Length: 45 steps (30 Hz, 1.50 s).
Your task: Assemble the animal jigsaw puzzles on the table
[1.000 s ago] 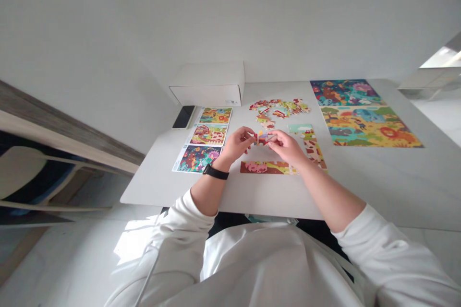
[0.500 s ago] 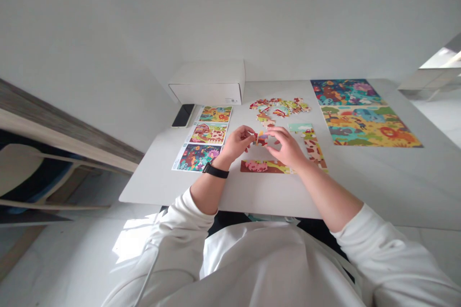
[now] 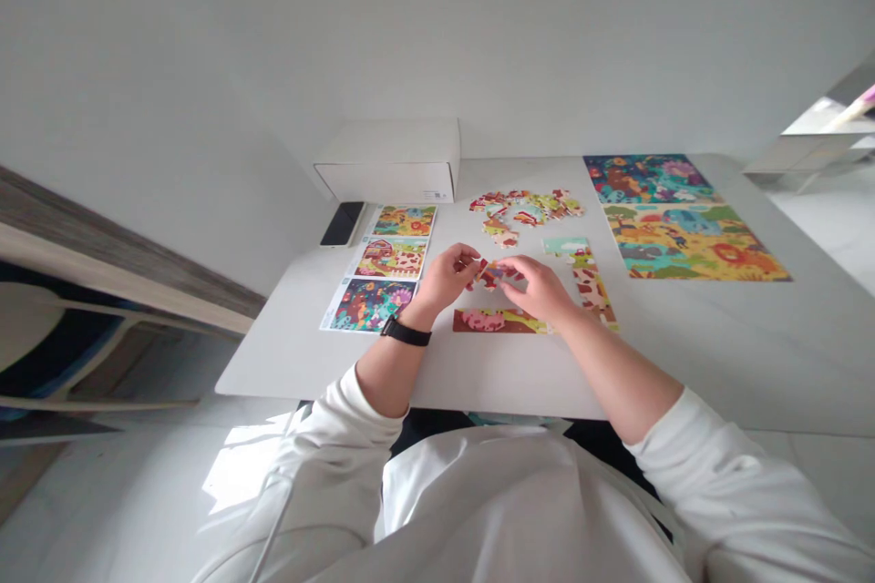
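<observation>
My left hand (image 3: 447, 277), with a black watch on its wrist, and my right hand (image 3: 537, 285) meet over the white table (image 3: 684, 337). Both pinch small red and orange puzzle pieces (image 3: 488, 274) between their fingertips, the pieces held together just above the tabletop. Right below them lies a joined bottom strip of the puzzle (image 3: 496, 321), and a joined right edge strip (image 3: 589, 278) runs up from my right hand. A heap of loose pieces (image 3: 526, 205) lies farther back.
Two finished colourful puzzles (image 3: 684, 219) lie at the right. Three picture cards (image 3: 383, 264) sit left of my hands, with a black phone (image 3: 342, 224) and a white box (image 3: 389, 159) behind them. The table's near and left edges are close.
My hands have stayed together on the pieces; my right hand's fingers have shifted slightly over them. The view has drifted a little.
</observation>
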Each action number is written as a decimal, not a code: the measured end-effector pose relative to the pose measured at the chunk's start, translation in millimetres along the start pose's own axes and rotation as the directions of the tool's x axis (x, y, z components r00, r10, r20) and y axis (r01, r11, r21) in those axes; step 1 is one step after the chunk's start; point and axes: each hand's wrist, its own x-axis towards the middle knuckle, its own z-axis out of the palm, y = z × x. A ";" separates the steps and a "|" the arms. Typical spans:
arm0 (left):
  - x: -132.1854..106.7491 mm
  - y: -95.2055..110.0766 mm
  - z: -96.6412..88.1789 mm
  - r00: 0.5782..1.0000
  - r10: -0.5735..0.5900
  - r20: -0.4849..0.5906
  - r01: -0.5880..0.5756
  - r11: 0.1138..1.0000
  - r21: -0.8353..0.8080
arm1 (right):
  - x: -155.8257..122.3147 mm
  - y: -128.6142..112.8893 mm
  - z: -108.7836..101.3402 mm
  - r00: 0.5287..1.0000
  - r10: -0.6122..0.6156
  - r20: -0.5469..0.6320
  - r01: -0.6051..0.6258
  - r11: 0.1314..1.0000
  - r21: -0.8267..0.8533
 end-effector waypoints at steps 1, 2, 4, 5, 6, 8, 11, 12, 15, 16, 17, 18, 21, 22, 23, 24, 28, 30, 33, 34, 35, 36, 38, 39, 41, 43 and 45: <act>-0.1 -0.8 -0.7 1.000 -0.005 -0.013 0.005 1.000 0.016 | -0.2 1.0 1.5 1.000 -0.009 -0.007 0.009 1.000 0.006; -0.3 -1.4 -1.9 1.000 -0.010 -0.025 0.011 0.999 0.041 | -0.4 2.0 2.5 1.000 -0.008 -0.015 0.008 1.000 0.004; -1.2 -1.3 -5.5 0.999 -0.026 -0.040 0.031 0.991 0.133 | -1.2 4.2 3.2 0.999 0.016 -0.032 -0.017 1.000 -0.019; -1.8 -0.8 -7.8 0.998 -0.033 -0.051 0.043 0.979 0.202 | -1.7 5.4 2.9 0.999 0.034 -0.040 -0.035 0.999 -0.035; -2.3 0.1 -10.2 0.997 -0.041 -0.064 0.057 0.958 0.280 | -2.1 6.6 2.2 0.998 0.051 -0.048 -0.054 0.997 -0.049; -3.0 2.1 -14.7 0.994 -0.042 -0.102 0.083 0.893 0.443 | -2.7 8.5 0.8 0.995 0.080 -0.053 -0.083 0.994 -0.066; -2.9 3.4 -19.0 0.989 -0.001 -0.149 0.095 0.778 0.622 | -3.1 9.7 0.3 0.994 0.095 -0.045 -0.098 0.993 -0.070; -2.7 2.9 -19.7 0.989 0.016 -0.147 0.087 0.744 0.663 | -3.2 9.7 0.7 0.995 0.094 -0.042 -0.097 0.993 -0.071; -2.4 -0.7 -20.5 0.993 0.046 -0.112 0.053 0.667 0.744 | -3.0 9.5 2.5 0.996 0.078 -0.039 -0.081 0.995 -0.064; -2.5 -2.2 -20.7 0.993 0.056 -0.105 0.044 0.649 0.759 | -2.9 9.5 3.0 0.997 0.073 -0.037 -0.075 0.995 -0.059; -2.7 -3.6 -21.1 0.992 0.072 -0.105 0.036 0.636 0.770 | -2.7 9.6 3.4 0.997 0.071 -0.036 -0.073 0.996 -0.056; -2.9 -4.9 -21.5 0.991 0.091 -0.102 0.022 0.629 0.777 | -2.5 9.7 3.5 0.997 0.072 -0.036 -0.074 0.996 -0.055; -3.2 -7.3 -24.0 0.990 0.140 -0.022 -0.072 0.631 0.772 | -2.0 9.8 3.3 0.996 0.086 -0.038 -0.088 0.995 -0.056; -3.0 -7.6 -24.9 0.989 0.146 0.022 -0.111 0.635 0.764 | -1.9 9.7 3.2 0.995 0.088 -0.036 -0.090 0.994 -0.056; -2.8 -7.7 -25.8 0.987 0.144 0.066 -0.144 0.641 0.754 | -1.8 9.7 3.2 0.995 0.090 -0.034 -0.092 0.994 -0.056; -2.5 -7.6 -26.5 0.986 0.137 0.100 -0.165 0.647 0.744 | -1.8 9.5 3.3 0.995 0.093 -0.031 -0.094 0.994 -0.056; -1.5 -6.2 -27.3 0.981 0.123 0.150 -0.194 0.667 0.719 | -2.1 9.3 4.8 0.994 0.109 -0.028 -0.110 0.992 -0.054; -1.4 -5.5 -26.7 0.978 0.133 0.160 -0.207 0.673 0.710 | -2.3 9.2 5.6 0.993 0.115 -0.030 -0.116 0.992 -0.050; -1.7 -5.4 -25.6 0.978 0.134 0.159 -0.207 0.682 0.701 | -2.5 9.2 5.8 0.991 0.128 -0.033 -0.130 0.991 -0.040; -1.8 -5.7 -25.2 0.980 0.130 0.154 -0.201 0.684 0.701 | -2.5 9.2 5.7 0.990 0.136 -0.035 -0.137 0.990 -0.038; -1.9 -6.1 -24.9 0.981 0.125 0.149 -0.194 0.685 0.702 | -2.5 9.2 5.5 0.989 0.143 -0.035 -0.144 0.989 -0.035; -1.8 -6.7 -24.7 0.982 0.121 0.146 -0.189 0.687 0.702 | -2.4 9.2 5.4 0.989 0.147 -0.034 -0.148 0.988 -0.033; -1.4 -7.7 -24.6 0.981 0.123 0.148 -0.191 0.694 0.694 | -2.2 9.4 5.2 0.989 0.144 -0.030 -0.145 0.989 -0.025; -1.0 -7.9 -24.7 0.981 0.129 0.147 -0.196 0.701 0.686 | -2.1 9.5 5.2 0.990 0.140 -0.028 -0.141 0.990 -0.021; 0.1 -7.2 -25.3 0.980 0.155 0.127 -0.200 0.719 0.666 | -2.0 9.5 5.1 0.990 0.138 -0.026 -0.139 0.990 -0.021; 1.6 -4.8 -26.5 0.981 0.188 0.053 -0.177 0.739 0.650 | -2.0 9.1 4.8 0.989 0.147 -0.028 -0.148 0.988 -0.032; 3.2 -1.2 -27.9 0.978 0.193 -0.075 -0.101 0.763 0.639 | -1.9 8.5 3.9 0.987 0.158 -0.036 -0.159 0.986 -0.040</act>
